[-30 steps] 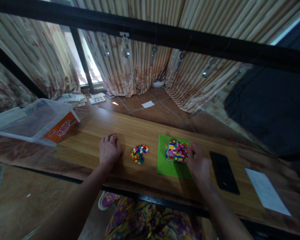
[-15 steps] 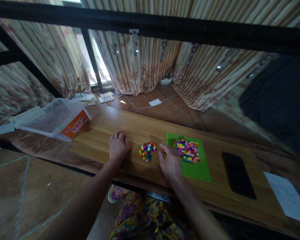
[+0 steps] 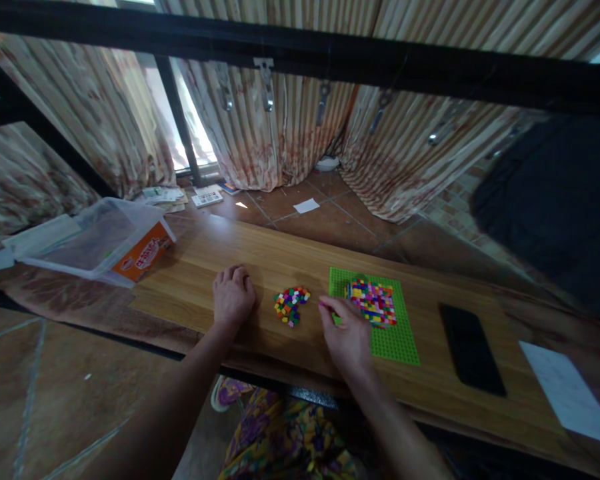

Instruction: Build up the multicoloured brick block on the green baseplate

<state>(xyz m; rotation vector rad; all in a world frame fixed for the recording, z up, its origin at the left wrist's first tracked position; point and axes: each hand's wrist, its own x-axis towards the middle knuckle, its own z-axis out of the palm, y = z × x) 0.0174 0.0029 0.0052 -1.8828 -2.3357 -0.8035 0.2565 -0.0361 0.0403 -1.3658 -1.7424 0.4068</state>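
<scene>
My left hand (image 3: 234, 295) rests on the wooden board with its fingers curled under, left of a loose pile of small coloured toy bricks (image 3: 289, 308). Whatever its palm may hold is hidden. Thumb and forefinger of my right hand (image 3: 345, 332) are pinched on what looks like a tiny pink brick (image 3: 321, 304), just right of the pile. This hand hovers over the left edge of a green studded baseplate (image 3: 407, 337) and covers part of it. On the baseplate stands a many-coloured block of joined bricks (image 3: 375, 301).
A black phone (image 3: 473, 349) lies right of the baseplate, with a white sheet of paper (image 3: 567, 393) beyond it. At the left end sits a clear plastic bin (image 3: 97, 267) with an orange label. A dark metal bar (image 3: 300, 57) crosses above, before striped curtains.
My right hand's fingertips have closed together, and a pink speck now shows between them. My left hand stays at its place. The whole view has shifted slightly.
</scene>
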